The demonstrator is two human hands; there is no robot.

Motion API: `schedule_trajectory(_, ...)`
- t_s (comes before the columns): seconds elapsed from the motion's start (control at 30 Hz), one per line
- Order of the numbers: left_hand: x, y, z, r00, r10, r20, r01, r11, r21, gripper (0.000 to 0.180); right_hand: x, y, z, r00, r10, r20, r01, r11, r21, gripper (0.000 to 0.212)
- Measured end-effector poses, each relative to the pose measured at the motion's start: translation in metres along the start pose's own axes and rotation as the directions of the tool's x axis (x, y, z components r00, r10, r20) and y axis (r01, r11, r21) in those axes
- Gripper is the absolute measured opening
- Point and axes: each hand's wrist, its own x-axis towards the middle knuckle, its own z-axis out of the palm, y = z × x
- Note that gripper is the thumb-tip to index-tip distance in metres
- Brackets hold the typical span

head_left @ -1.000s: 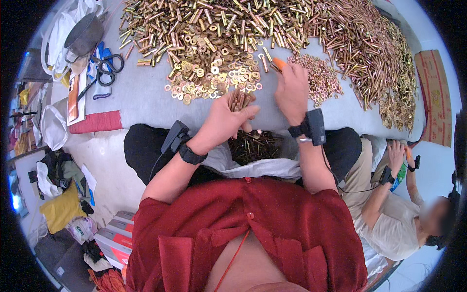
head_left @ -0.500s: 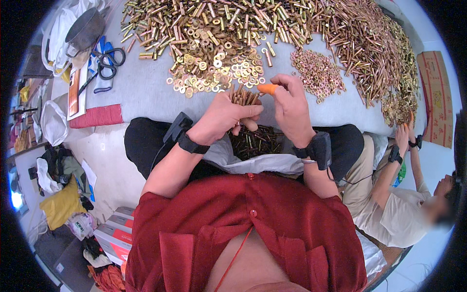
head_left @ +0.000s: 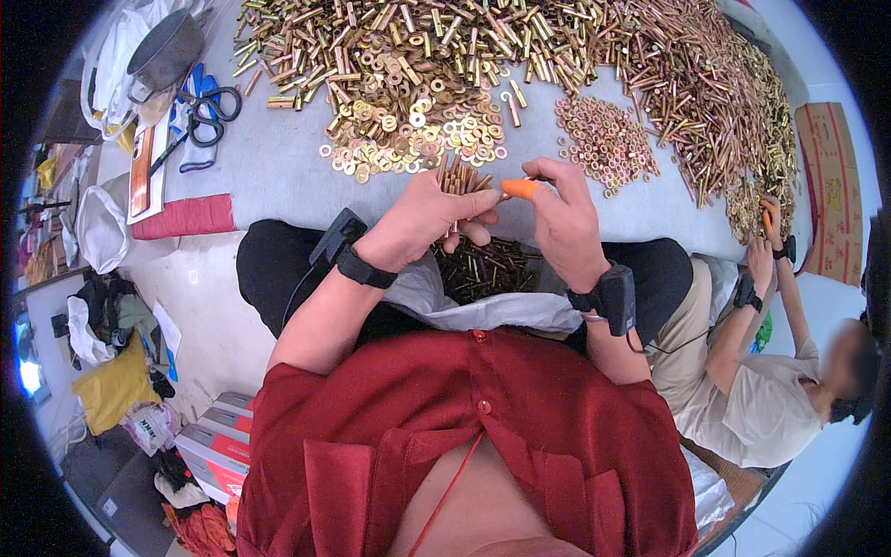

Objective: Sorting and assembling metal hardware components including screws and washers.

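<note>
My left hand (head_left: 418,218) is closed round a bundle of thin brass-coloured metal rods (head_left: 460,176), whose ends stick up past the fingers. My right hand (head_left: 564,223) wears an orange finger cover (head_left: 522,189). Its fingertips are pinched together close to the left thumb tip; what sits between them is too small to make out. Beneath both hands, a white sack (head_left: 436,306) lies in my lap with dark metal rods (head_left: 487,271) in it. Just beyond my hands, flat washers (head_left: 413,139) are heaped on the grey-covered table (head_left: 278,176).
Metal sleeves (head_left: 390,37) are heaped at the back, small rings (head_left: 605,139) right of centre, long rods (head_left: 696,111) farther right. Scissors (head_left: 206,116) and a dark pot (head_left: 165,51) lie left. At right, a co-worker's hands (head_left: 763,255) work by the pile's edge.
My right hand has come down, bringing its orange-covered finger to the left thumb tip. The left hand keeps its rods. One of the co-worker's hands has reached farther up the pile.
</note>
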Motion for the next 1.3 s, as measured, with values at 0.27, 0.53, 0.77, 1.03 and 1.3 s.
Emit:
schedule_trajectory(0.27,0.003,-0.006,-0.004,0.998,0.067,-0.016,-0.069,0.985,-0.155,0.024,0.008,-0.01,0.017,0.871,0.49,0.046,-0.458,0.773,0.439,0.019)
schedule_trajectory(0.53,0.0,0.0,-0.006,0.99,0.109,-0.09,-0.13,0.956,-0.262,0.023,0.02,0.034,0.047,0.963,0.263,-0.057,-0.269,0.94,-0.208,0.019)
schedule_trajectory(0.77,0.003,-0.005,-0.007,0.989,0.128,-0.077,-0.143,0.959,-0.243,0.023,0.016,0.009,0.046,0.807,0.59,0.018,-0.481,0.64,0.6,0.01)
schedule_trajectory(1.03,0.004,-0.006,-0.006,0.991,0.136,0.001,-0.131,0.956,-0.264,0.021,0.008,-0.008,0.041,0.94,0.311,-0.14,-0.272,0.931,0.243,0.013)
schedule_trajectory(1.3,0.003,-0.007,-0.005,0.989,0.142,-0.033,-0.145,0.959,-0.242,0.025,0.009,0.033,0.01,0.95,0.204,-0.237,-0.278,0.897,-0.343,0.017)
